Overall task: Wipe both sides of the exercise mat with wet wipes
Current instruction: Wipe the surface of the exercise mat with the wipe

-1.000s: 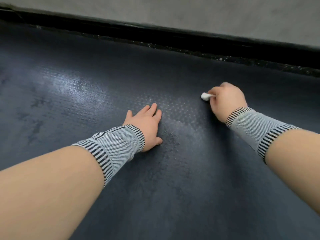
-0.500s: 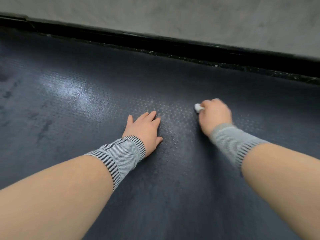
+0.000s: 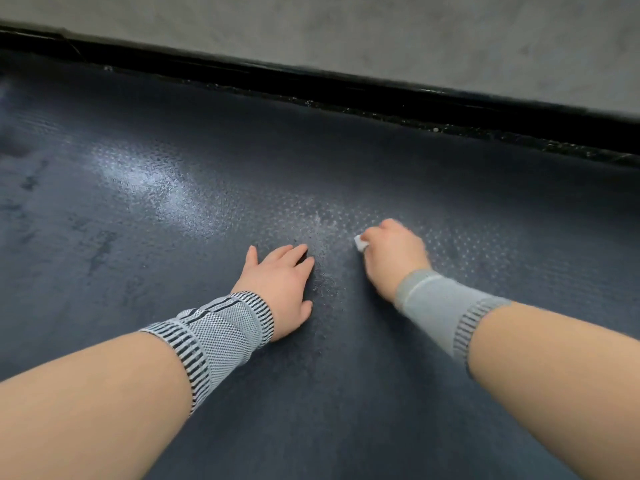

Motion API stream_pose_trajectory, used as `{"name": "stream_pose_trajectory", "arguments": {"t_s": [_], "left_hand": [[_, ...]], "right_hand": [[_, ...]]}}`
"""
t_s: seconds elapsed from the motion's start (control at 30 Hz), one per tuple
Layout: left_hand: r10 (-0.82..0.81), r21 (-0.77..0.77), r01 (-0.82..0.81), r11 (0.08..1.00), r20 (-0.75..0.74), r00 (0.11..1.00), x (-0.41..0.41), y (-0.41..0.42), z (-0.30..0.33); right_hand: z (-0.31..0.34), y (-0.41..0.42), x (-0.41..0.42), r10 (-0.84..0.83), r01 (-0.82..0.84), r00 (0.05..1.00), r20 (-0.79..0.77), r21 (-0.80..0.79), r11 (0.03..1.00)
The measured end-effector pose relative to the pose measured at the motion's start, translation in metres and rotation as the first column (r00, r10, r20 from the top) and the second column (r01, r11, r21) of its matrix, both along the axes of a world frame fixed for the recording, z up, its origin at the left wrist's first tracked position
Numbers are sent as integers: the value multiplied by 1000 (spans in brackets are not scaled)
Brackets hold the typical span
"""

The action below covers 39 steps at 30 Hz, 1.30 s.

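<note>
The dark blue-grey exercise mat [image 3: 346, 393] fills most of the head view, with a dotted texture and a wet sheen in its middle and left. My left hand [image 3: 280, 285] lies flat on the mat with straight fingers, pressing it down. Just to its right, my right hand [image 3: 394, 258] is curled round a small white wet wipe [image 3: 360, 242], of which only a corner shows at the fingers. The fist rests on the mat. Both wrists wear grey striped bands.
The mat's far edge meets a black strip [image 3: 381, 98] that runs from upper left to right. Beyond the strip lies grey concrete floor [image 3: 381, 32]. Dark damp patches [image 3: 100, 251] mark the mat at the left.
My right hand has dragged the wipe toward me and leftward across the mat, closer to my left hand. My left hand has stayed flat in place.
</note>
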State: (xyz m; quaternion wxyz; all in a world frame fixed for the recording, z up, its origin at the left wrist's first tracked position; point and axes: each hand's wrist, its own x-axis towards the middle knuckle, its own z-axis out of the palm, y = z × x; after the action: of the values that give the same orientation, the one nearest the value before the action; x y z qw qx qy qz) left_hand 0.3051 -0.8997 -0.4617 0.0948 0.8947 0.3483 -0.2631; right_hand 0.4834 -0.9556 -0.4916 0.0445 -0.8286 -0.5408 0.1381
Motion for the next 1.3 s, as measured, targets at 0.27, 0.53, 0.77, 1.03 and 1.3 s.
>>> {"name": "stream_pose_trajectory", "arguments": {"t_s": [0.27,0.53,0.77,1.03,1.3], "left_hand": [[-57,-10,57,998,-36,998,-10,-8,0],[-166,-9,166,986,-69,984,-16,-16,8],[-337,-45,334,941,-185,923,-50,-25,18],[-170,-36,167,985,-82,982,-58,-54,0],[-169,-45,166,985,-101,980,-72,-62,2]], "right_hand": [[8,-54,30,188,-186,982,-20,53,981],[9,-39,-61,222,-230,966,-132,-50,972],[11,-62,12,85,-83,996,16,-98,992],[20,-78,-88,389,-412,901,-192,-96,906],[9,-74,-28,-123,121,992,-15,-98,988]]}}
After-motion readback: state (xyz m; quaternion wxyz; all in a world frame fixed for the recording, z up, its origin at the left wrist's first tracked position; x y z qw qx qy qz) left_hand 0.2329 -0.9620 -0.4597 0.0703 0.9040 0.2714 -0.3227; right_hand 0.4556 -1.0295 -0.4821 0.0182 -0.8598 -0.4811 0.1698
